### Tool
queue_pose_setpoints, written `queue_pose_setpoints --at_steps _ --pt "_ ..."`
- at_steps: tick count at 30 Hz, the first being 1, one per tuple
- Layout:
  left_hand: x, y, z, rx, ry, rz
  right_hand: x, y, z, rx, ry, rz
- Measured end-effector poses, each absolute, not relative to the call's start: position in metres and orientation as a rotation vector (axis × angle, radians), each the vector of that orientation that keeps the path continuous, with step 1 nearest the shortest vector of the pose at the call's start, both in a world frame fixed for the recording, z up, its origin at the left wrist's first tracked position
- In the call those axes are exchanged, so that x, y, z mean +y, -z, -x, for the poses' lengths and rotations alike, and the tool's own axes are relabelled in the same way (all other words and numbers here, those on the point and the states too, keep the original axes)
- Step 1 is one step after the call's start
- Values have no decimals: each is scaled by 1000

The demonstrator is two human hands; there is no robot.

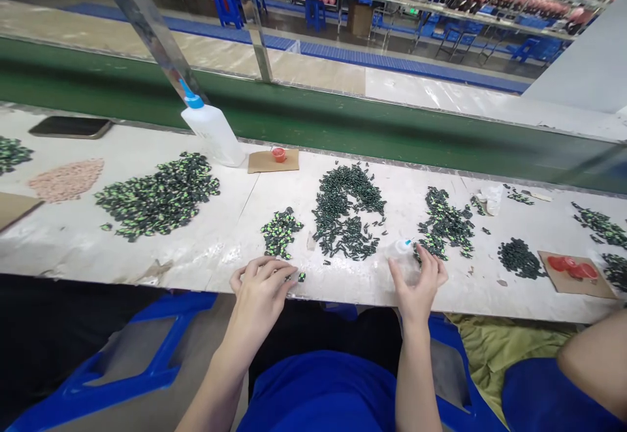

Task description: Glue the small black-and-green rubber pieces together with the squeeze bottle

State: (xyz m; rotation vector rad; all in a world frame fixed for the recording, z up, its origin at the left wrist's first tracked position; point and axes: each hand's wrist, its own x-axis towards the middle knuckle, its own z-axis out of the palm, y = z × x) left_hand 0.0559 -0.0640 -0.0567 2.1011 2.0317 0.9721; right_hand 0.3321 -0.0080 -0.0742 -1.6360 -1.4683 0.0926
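Observation:
My left hand [260,285] rests at the table's front edge, its fingers bent and pinched together around a small black-and-green piece that is mostly hidden. Just past the fingertips lies another black-and-green piece [302,277]. A small heap of similar pieces [281,232] is beyond that hand. My right hand [418,286] has thumb and forefinger spread, with nothing visible gripped between them. Beside its fingertips is a small clear bottle with a blue tip [402,246]. Between the hands, farther back, many small dark green pieces [345,187] are spread out.
A white squeeze bottle [213,132] stands behind a large black-and-green heap [159,197]. Cardboard [259,162] bears a red cup [279,154]. To the right are another heap [443,223] and red cups on cardboard [556,282]. A person's arm [595,363] shows at right.

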Motion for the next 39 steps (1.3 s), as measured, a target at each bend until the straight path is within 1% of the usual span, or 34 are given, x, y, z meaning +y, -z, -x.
queue_pose_setpoints --at_steps 6,9,13,19,23,26,30,35,39 --pt "-58 56 -61 1809 -778 -2202 2 78 -320 -1431 -171 1638" --pt "-53 54 -62 1713 -736 -2215 0 75 -320 -1334 -384 1561" --pt "-43 55 -74 1678 -765 -2160 -9 75 -318 -1205 -672 1418" --pt "-29 63 -104 1729 -872 -2047 -18 72 -304 -1043 -710 1269" --pt "-30 65 -106 1684 -925 -1966 -18 72 -294 -848 -783 1239" --pt "-31 67 -102 1641 -918 -1953 -21 70 -286 -865 -759 1331" --pt "-30 68 -102 1666 -953 -1872 -27 67 -274 -1075 -589 1436" --pt "-28 69 -104 1693 -1016 -1776 -30 66 -264 -1258 -465 1475" --pt "-29 71 -104 1717 -1029 -1774 -28 66 -262 -1327 -426 1470"
